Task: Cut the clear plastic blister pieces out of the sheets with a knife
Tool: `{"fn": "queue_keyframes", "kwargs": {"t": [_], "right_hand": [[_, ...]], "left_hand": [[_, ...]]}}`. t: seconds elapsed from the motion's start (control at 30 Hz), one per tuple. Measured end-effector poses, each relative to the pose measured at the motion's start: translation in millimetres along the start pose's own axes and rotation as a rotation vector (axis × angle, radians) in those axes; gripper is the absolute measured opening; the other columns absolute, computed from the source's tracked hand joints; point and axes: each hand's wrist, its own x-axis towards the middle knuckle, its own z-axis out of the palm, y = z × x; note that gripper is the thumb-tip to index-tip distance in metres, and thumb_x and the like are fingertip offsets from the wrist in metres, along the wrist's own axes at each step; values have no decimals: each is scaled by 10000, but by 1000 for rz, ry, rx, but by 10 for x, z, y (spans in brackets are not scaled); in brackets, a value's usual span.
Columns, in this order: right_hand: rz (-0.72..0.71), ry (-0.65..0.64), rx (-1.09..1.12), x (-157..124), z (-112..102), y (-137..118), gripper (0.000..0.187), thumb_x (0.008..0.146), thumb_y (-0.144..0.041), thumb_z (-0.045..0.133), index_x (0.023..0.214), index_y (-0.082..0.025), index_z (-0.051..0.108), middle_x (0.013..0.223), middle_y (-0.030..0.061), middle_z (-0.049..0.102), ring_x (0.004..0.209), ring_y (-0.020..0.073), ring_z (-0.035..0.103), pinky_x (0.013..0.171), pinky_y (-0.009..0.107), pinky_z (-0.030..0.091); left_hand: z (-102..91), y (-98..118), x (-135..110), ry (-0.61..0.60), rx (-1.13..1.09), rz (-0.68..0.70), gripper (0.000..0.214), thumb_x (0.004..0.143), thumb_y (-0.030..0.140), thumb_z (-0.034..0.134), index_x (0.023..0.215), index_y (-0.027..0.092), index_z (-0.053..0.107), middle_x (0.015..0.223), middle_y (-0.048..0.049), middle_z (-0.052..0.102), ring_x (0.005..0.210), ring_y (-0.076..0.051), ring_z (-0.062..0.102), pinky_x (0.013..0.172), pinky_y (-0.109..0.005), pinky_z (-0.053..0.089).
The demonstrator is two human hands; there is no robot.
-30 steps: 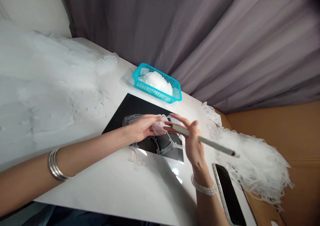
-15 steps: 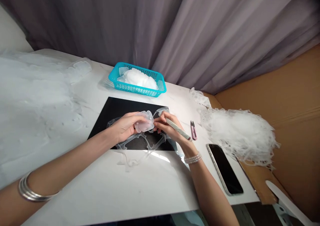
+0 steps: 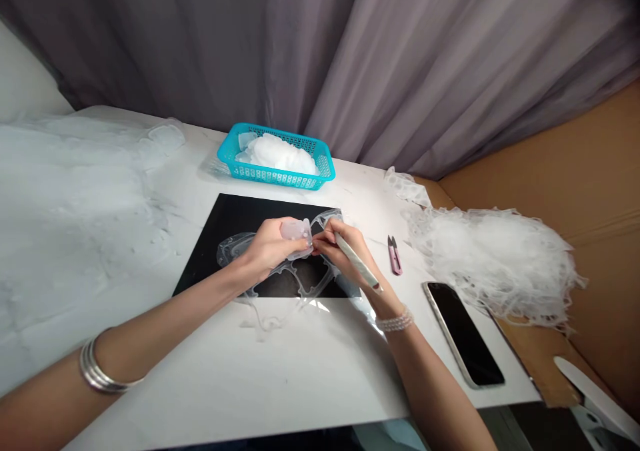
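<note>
White, filmy material (image 3: 75,238) fills the left side of the frame, heaped over the tabletop (image 3: 225,384) in overlapping translucent layers. Below it, at lower left, I see silver bangles (image 3: 100,371) around the left forearm, which reaches up toward the centre. Along the top of the frame hangs a grey-purple curtain (image 3: 225,51). Just under it, a little left of centre, a turquoise basket (image 3: 280,179) sits on the tabletop with a pile of white pieces (image 3: 283,154) inside.

Nearer the middle I have a black mat (image 3: 210,238) lying flat, and over it a clear, web-like frame (image 3: 303,284) whose lower strands spill past the mat's near edge. The left hand (image 3: 267,248) is at the centre, clamped on a small translucent piece (image 3: 297,229), thumb across its face, held above the mat. Right beside it, the right hand (image 3: 345,244) grips a pale pen-like tool (image 3: 357,261) that slants down to the right; its fingertips come up against the piece's right edge, though I cannot tell whether they pinch it. A beaded bracelet (image 3: 395,320) circles that wrist.

Right of centre, pink-handled snips (image 3: 395,258) lie with their blades pointing up the frame. Below and further right is a dark-screened phone (image 3: 465,334), then a tangled white heap (image 3: 500,261) beside brown cardboard (image 3: 590,178) at the right edge.
</note>
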Motion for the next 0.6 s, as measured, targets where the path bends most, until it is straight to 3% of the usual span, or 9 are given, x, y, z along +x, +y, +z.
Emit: {"fn": "queue_keyframes", "kwargs": {"t": [0.07,0.13,0.23,0.37,0.47,0.6], "right_hand": [[-8,40,-109,23,25,28,247,732,-198,542,673,-243,306,585,-54,510,574,135,518,561,246,403],[-19,104,-196,43,34,37,237,693,-180,538,640,-237,314,558,-62,419,560,125,449,535,243,344],[-37,204,-195,31,1,-28,259,733,-180,541,639,-235,307,584,-52,427,584,126,475,540,247,343],[-25,302,6,-104,-19,-300,318,852,-247,580,676,-238,315,817,39,659,745,171,665,594,267,473],[-51,290,139,-252,81,-567,377,899,-314,624,678,-237,328,828,45,703,753,174,694,632,288,524],[-76,284,255,-374,298,-799,459,846,-269,722,664,-240,302,813,21,743,716,163,690,638,291,555]], "left_hand": [[48,85,-94,-60,41,28,282,648,141,817,905,142,701,772,-15,675,696,-127,614,641,-230,468],[104,227,-224,-199,44,63,296,674,177,827,936,162,690,789,-4,671,706,-123,610,644,-223,474],[106,432,-398,-312,-73,86,247,721,226,832,908,185,676,807,14,664,731,-111,610,681,-215,497],[-88,475,-513,-201,-218,22,197,758,307,835,841,193,697,841,8,671,814,-118,613,754,-219,510],[-218,421,-569,-97,-285,16,250,730,391,854,830,218,704,880,7,672,869,-148,617,815,-268,521],[-229,401,-641,-48,-333,-6,290,698,429,866,823,236,689,885,7,660,953,-190,620,911,-333,511]]}}
